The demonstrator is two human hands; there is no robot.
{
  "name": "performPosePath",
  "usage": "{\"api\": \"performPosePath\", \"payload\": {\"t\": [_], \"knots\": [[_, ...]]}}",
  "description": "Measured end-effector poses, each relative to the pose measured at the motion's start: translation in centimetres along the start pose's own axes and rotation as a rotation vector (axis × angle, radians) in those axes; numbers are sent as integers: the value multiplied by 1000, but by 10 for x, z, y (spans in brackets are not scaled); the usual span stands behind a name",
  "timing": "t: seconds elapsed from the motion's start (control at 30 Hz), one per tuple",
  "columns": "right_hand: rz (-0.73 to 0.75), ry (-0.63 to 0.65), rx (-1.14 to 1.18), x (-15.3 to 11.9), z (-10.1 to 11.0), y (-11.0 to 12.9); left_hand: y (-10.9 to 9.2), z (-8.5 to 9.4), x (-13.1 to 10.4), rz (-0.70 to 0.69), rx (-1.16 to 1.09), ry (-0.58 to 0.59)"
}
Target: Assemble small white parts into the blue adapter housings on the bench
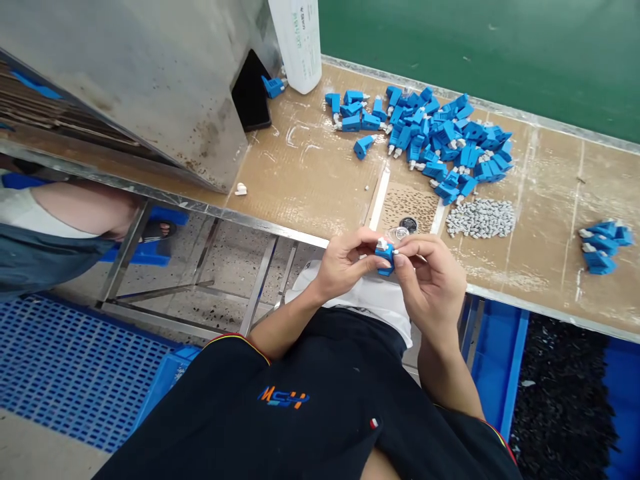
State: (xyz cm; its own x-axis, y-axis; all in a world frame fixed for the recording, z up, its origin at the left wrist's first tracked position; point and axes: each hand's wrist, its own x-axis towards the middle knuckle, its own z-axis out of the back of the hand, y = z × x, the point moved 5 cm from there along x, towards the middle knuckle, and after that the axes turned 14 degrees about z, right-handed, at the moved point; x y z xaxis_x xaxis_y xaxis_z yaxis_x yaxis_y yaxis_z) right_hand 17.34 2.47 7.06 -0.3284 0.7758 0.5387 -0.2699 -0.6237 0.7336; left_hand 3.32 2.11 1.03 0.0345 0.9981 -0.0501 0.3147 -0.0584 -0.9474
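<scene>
My left hand (347, 263) pinches a small blue plastic part (384, 253) with a white piece at its top, just off the table's front edge. From the other side, my right hand (427, 273) closes thumb and forefinger on a tiny white piece (396, 253) held against the blue part. Just beyond my fingers are a round black piece (409, 224) and a clear round piece (400, 233). A patch of small brown bits (410, 203) lies behind them, and a heap of small grey-white pieces (481, 219) is to the right.
A large pile of blue parts (435, 137) covers the table's back; several more (603, 247) sit far right. A white bottle (303, 47), a black phone-like slab (251, 93) and a metal box (200, 87) stand left. Below right is a blue bin (515, 380). Another person's leg (85, 210) shows left.
</scene>
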Motion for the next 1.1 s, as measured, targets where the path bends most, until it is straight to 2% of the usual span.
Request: {"api": "performPosePath", "payload": {"t": [0.13, 0.37, 0.5, 0.7, 0.87, 1.0, 1.1], "knots": [[13, 23, -12, 1, 1, 0, 2, 2, -1, -24, 63, -20], [105, 124, -112, 4, 3, 6, -16, 9, -3, -328, 267, 10], [138, 169, -124, 5, 4, 8, -24, 12, -3, -388, 425, 53], [141, 177, -67, 2, 0, 2, -25, 15, -6, -406, 511, 62], [150, 103, -22, -3, -9, -2, -23, 23, -10, -420, 444, 54], [229, 49, 28, -12, -18, 4, -17, 30, -15, -320, 304, -16], [280, 10, -40, -18, -21, 11, -11, 29, -22, -219, 168, -11]]}}
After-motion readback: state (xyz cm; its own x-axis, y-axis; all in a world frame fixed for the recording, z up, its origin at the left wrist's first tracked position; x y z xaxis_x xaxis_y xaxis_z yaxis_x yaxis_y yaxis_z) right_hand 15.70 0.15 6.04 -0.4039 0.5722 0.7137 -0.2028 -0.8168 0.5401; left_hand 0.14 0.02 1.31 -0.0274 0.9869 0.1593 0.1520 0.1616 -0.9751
